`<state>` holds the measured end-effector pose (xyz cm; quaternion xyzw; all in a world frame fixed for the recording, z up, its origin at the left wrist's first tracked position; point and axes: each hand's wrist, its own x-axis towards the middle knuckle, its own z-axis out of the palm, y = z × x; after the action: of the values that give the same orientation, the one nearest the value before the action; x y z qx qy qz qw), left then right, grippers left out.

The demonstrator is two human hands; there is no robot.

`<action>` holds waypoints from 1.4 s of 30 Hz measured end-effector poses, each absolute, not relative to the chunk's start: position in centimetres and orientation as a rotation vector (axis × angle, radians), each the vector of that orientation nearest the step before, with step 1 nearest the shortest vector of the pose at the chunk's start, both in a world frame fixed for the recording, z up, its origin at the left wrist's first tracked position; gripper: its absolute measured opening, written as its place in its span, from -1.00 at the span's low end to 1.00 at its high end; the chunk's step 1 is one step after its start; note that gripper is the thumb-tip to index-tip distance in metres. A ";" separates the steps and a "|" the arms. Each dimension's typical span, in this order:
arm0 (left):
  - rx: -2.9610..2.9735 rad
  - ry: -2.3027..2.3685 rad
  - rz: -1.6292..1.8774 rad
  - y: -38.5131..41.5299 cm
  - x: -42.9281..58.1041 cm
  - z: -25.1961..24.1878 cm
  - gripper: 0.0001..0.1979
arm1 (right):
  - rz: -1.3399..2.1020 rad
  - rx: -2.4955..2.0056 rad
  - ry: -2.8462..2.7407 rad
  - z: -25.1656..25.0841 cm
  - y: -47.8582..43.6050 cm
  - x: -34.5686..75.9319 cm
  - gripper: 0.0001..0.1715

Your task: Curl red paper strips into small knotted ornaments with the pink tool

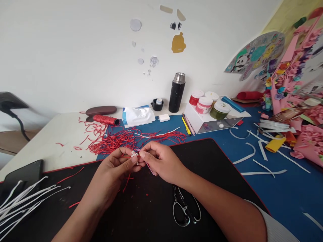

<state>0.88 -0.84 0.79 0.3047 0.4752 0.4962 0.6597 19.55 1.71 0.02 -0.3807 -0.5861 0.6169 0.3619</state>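
Nearest: pale right sleeve (275,222), its forearm (214,196) crossing above scissors (186,210) on black mat (146,215). Left hand (116,168): thumb and fingers pinched on small white knot (134,154), over mat's far part. Right hand (163,161) just beside, fingers closed on purple cord (150,169). Red cord pieces (113,143) heaped beyond.
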 end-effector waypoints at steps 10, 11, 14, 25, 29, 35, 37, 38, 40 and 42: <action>0.580 1.120 1.221 -0.5 0.7 1.0 -0.54 | 1.536 -0.980 -1.538 -0.1 1.8 19.6 -0.75; 0.592 1.134 1.236 -0.5 0.8 1.0 -0.55 | 1.537 -0.982 -1.536 -0.1 1.8 19.6 -0.75; 0.665 1.214 1.325 -0.6 0.8 0.9 -0.55 | 1.557 -0.981 -1.528 -0.1 1.8 19.7 -0.72; 1.132 1.424 1.250 -1.7 0.6 1.3 -0.63 | 1.721 -0.976 -1.378 0.1 2.0 19.6 -0.70; 1.186 1.447 1.234 -1.9 0.6 1.5 -0.62 | 1.727 -1.003 -1.367 0.4 2.1 19.7 -0.70; 1.233 1.462 1.217 -2.1 0.5 1.7 -0.60 | 1.692 -1.016 -1.380 0.5 2.0 19.7 -0.69; 1.229 1.484 1.211 -2.0 0.5 1.7 -0.58 | 1.691 -1.008 -1.379 0.5 2.0 19.7 -0.68; 1.223 1.491 1.209 -2.0 0.6 1.6 -0.59 | 1.692 -1.002 -1.378 0.4 2.0 19.7 -0.67; 1.233 1.494 1.200 -1.9 0.7 1.5 -0.61 | 1.692 -0.993 -1.380 0.3 2.0 19.7 -0.64; 1.280 1.490 1.187 -1.8 0.8 1.4 -0.64 | 1.693 -0.994 -1.386 0.2 2.0 19.7 -0.64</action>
<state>0.80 -1.80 1.37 0.5084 0.5919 0.4717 0.4107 19.65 2.05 0.18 -0.3859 -0.5378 0.6569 0.3610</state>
